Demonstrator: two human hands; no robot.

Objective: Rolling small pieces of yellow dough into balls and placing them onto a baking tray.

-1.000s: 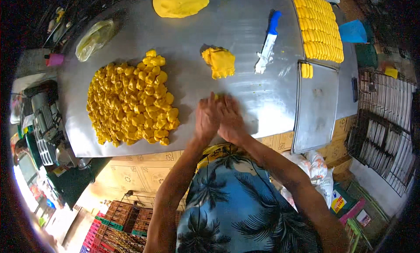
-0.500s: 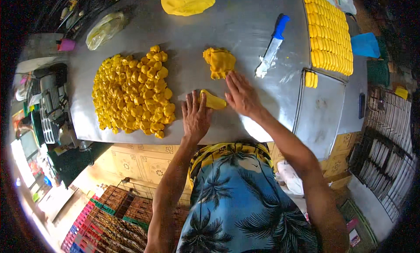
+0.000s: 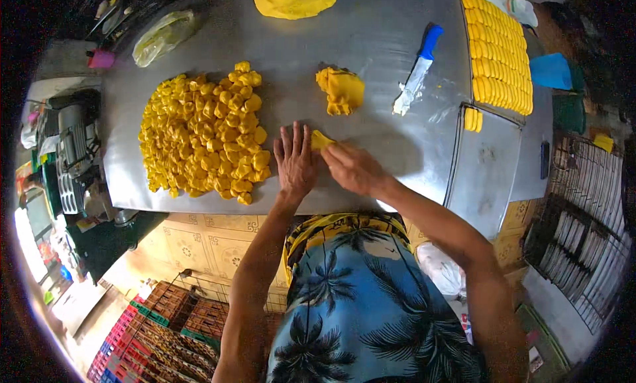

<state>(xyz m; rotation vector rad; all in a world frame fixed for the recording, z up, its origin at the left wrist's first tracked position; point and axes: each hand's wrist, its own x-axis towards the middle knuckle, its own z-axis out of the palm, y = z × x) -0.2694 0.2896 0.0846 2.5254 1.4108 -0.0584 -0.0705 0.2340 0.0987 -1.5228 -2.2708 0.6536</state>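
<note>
On the surface [image 3: 285,58], the right hand [image 3: 354,169], shifted from the lump [image 3: 344,92], grasps the dough piece [image 3: 320,141], concentrating work there; the left hand [image 3: 296,168] lies flat, fingers splayed.

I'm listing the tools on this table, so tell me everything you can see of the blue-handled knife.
The knife has a blue, plastic-looking handle and a pale, metallic-looking blade, with whitish residue smeared at its end. It lies on the metal table, handle farther away, tip nearer and leftward, right of a ragged yellow dough lump. Nothing else visibly touches it.
</note>
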